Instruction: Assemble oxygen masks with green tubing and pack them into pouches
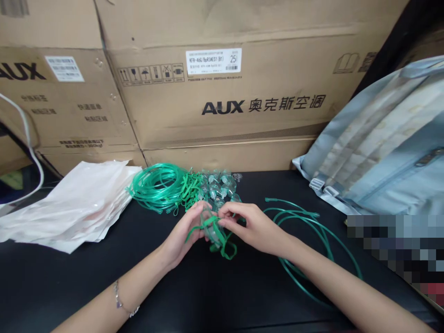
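Observation:
A clear oxygen mask (212, 233) with a green elastic strap (229, 249) is held over the middle of the black table. My left hand (189, 226) is wrapped around the mask's left side, thumb at its upper edge. At the mask's right side, my right hand (244, 224) pinches the green strap between thumb and fingers; the fingertips partly cover the strap. A loop of strap hangs below the mask. Just behind my hands lie several more clear masks (215, 185) with bunched green straps (191, 185).
Coiled green tubing (157, 178) lies behind on the left, beside stacked white plastic bags (79, 199). A loose green tube (322, 231) curls under my right forearm. Large cardboard boxes (222, 129) close off the back. A light blue backpack (391, 143) stands on the right.

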Demonstrator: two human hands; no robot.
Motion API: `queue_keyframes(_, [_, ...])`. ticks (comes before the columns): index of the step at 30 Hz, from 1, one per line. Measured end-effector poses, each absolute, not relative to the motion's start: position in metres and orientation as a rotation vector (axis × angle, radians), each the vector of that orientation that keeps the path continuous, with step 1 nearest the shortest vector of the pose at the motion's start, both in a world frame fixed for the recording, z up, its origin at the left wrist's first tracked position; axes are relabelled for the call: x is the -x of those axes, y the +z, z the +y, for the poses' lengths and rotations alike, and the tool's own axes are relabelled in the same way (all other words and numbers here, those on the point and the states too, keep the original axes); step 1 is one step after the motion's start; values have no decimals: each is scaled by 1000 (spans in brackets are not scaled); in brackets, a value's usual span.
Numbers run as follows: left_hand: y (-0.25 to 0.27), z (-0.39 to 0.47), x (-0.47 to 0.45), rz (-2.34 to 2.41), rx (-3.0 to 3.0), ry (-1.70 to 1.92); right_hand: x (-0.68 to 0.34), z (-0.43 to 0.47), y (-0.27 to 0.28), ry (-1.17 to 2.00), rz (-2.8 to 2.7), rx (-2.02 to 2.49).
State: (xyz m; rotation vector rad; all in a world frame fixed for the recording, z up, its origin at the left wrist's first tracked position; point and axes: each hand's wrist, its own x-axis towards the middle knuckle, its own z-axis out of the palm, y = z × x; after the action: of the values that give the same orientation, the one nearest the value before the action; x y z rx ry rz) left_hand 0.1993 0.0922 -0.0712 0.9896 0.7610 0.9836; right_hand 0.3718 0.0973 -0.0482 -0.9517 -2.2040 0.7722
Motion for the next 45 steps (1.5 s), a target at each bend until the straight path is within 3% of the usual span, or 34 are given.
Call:
queue_keyframes(3, [-73, 92, -201, 815, -1100, 858, -377, 99, -47, 1082, -2164, 860])
queue_keyframes(5, [-75, 90, -204, 783, -1166, 802, -379, 99, -47, 1107, -2179, 809])
queue_keyframes(13, [-77, 96, -205, 909, -1136, 1021, -397, 114, -46, 448, -2115, 1055])
queue_keyframes(24, [-83, 95, -205, 1110, -1257, 1363, -404, 122, -52, 65, -2065, 1309])
queue_keyframes(31, [-85, 93, -206, 1118, -1309, 1370, -414, 131, -56, -80, -1980, 1431])
queue_keyframes(45, [-80, 89, -206, 1126, -1340, 1322, -430, 149, -68, -79, -1850, 1592])
